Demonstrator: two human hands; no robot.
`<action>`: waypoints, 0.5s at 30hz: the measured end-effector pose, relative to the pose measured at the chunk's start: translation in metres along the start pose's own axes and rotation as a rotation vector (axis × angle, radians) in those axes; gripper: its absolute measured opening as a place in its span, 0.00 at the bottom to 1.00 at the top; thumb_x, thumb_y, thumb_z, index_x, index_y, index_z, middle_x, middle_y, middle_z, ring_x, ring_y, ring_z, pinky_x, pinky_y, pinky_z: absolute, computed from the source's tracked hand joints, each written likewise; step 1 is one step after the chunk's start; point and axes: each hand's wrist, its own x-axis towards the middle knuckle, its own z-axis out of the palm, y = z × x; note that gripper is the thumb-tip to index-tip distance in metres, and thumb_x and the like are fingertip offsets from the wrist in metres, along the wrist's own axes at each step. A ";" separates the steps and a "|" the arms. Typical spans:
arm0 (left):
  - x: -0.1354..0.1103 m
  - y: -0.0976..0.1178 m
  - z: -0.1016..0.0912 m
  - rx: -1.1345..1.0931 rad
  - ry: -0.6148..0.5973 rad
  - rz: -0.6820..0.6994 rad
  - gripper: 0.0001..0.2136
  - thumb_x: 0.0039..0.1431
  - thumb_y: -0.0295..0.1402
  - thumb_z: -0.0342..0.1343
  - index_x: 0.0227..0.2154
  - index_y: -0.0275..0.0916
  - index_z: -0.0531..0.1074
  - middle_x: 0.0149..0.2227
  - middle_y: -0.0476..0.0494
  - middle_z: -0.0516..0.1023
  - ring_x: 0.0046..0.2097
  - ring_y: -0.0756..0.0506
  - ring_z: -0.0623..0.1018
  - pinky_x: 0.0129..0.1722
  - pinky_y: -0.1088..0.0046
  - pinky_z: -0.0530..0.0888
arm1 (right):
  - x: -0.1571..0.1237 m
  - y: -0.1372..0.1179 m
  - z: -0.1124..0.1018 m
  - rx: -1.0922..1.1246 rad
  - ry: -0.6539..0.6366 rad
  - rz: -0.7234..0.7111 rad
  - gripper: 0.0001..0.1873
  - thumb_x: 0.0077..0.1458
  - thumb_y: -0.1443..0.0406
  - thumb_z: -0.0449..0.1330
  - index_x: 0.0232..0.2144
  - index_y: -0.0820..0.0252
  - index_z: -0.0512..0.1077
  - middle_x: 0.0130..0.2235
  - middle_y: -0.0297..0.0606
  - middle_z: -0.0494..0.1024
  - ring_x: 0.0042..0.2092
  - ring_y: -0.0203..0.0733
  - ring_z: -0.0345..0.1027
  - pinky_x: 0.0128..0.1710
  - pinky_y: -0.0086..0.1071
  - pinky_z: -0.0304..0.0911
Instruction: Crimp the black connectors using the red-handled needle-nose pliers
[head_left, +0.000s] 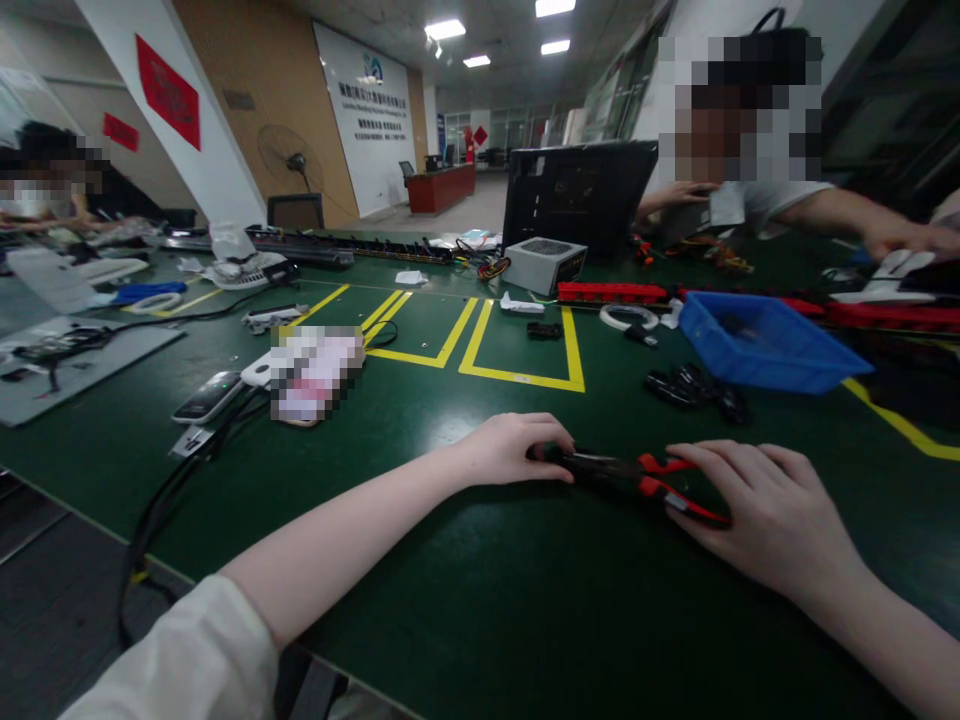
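Note:
My right hand (765, 510) is closed around the red handles of a pair of pliers (660, 476), which are spread apart. The pliers' dark jaws point left, toward my left hand (521, 448). Between the thumb and fingers of that hand is a small black piece (547, 453), mostly hidden, so its kind is unclear. It meets or overlaps the plier tips; I cannot tell whether the jaws grip it. Both hands are just above the green table (480, 580).
A blue bin (772, 345) and black cable bundles (694, 385) lie beyond my right hand. Yellow tape (517, 378) marks the table ahead. A phone (319, 375) sits left, near black cables (217, 435). A grey power supply (544, 262) stands farther back; a person (810, 205) works opposite.

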 end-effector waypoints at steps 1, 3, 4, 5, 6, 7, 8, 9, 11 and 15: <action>0.000 0.001 0.000 0.023 -0.002 -0.002 0.13 0.60 0.39 0.61 0.44 0.38 0.73 0.48 0.43 0.76 0.38 0.50 0.76 0.37 0.73 0.72 | 0.000 0.001 0.001 0.002 -0.002 -0.004 0.21 0.55 0.59 0.57 0.50 0.58 0.66 0.44 0.50 0.76 0.42 0.56 0.71 0.44 0.51 0.62; 0.000 0.001 0.001 0.083 -0.003 0.006 0.14 0.61 0.41 0.60 0.45 0.39 0.73 0.46 0.44 0.77 0.39 0.49 0.77 0.37 0.73 0.71 | 0.001 0.002 0.003 0.019 -0.008 -0.016 0.22 0.54 0.58 0.57 0.50 0.58 0.66 0.44 0.50 0.76 0.42 0.56 0.72 0.46 0.53 0.62; 0.000 0.001 0.002 0.121 -0.003 0.014 0.14 0.61 0.41 0.60 0.45 0.40 0.73 0.46 0.45 0.77 0.40 0.49 0.77 0.37 0.73 0.71 | 0.001 0.003 0.003 0.034 -0.012 -0.017 0.22 0.53 0.58 0.57 0.50 0.57 0.66 0.44 0.49 0.76 0.42 0.57 0.72 0.48 0.54 0.61; 0.000 0.001 0.003 0.163 -0.001 0.024 0.14 0.62 0.42 0.59 0.45 0.40 0.73 0.45 0.45 0.78 0.40 0.48 0.77 0.38 0.73 0.71 | 0.001 0.004 0.004 0.051 -0.017 -0.014 0.22 0.53 0.57 0.57 0.50 0.56 0.66 0.44 0.48 0.77 0.43 0.57 0.72 0.49 0.55 0.61; 0.000 0.001 0.003 0.207 0.000 0.034 0.14 0.63 0.43 0.58 0.46 0.40 0.72 0.45 0.45 0.78 0.41 0.48 0.78 0.38 0.73 0.71 | 0.001 0.004 0.004 0.070 -0.023 -0.008 0.22 0.53 0.57 0.57 0.50 0.55 0.66 0.45 0.47 0.77 0.44 0.57 0.72 0.51 0.56 0.60; 0.000 0.001 0.004 0.247 0.003 0.045 0.14 0.63 0.43 0.57 0.46 0.40 0.72 0.45 0.45 0.79 0.42 0.47 0.78 0.39 0.72 0.71 | 0.001 0.005 0.005 0.087 -0.028 -0.001 0.22 0.53 0.57 0.57 0.50 0.55 0.66 0.45 0.46 0.77 0.45 0.57 0.73 0.53 0.58 0.58; 0.000 0.001 0.005 0.281 0.007 0.054 0.14 0.64 0.44 0.56 0.46 0.41 0.72 0.45 0.46 0.79 0.43 0.46 0.78 0.39 0.72 0.70 | 0.001 0.005 0.005 0.099 -0.028 0.004 0.22 0.53 0.57 0.57 0.50 0.55 0.66 0.46 0.46 0.78 0.46 0.57 0.73 0.55 0.59 0.56; 0.001 0.000 0.005 0.306 0.011 0.061 0.15 0.65 0.44 0.55 0.46 0.41 0.72 0.45 0.46 0.79 0.44 0.46 0.79 0.40 0.72 0.70 | 0.000 0.006 0.005 0.105 -0.024 0.003 0.22 0.53 0.57 0.57 0.50 0.55 0.67 0.45 0.45 0.78 0.46 0.57 0.73 0.57 0.60 0.54; 0.001 0.000 0.006 0.331 0.016 0.068 0.15 0.65 0.45 0.55 0.47 0.41 0.72 0.44 0.46 0.80 0.44 0.46 0.79 0.40 0.72 0.70 | 0.000 0.006 0.004 0.096 -0.008 -0.017 0.21 0.53 0.56 0.57 0.48 0.56 0.68 0.44 0.45 0.79 0.47 0.58 0.73 0.58 0.62 0.51; 0.002 -0.001 0.006 0.324 0.014 0.085 0.15 0.65 0.44 0.54 0.47 0.40 0.72 0.44 0.46 0.80 0.44 0.46 0.79 0.41 0.72 0.71 | 0.000 0.006 0.003 0.041 0.013 -0.071 0.21 0.53 0.55 0.57 0.47 0.57 0.68 0.42 0.45 0.79 0.48 0.58 0.73 0.59 0.61 0.50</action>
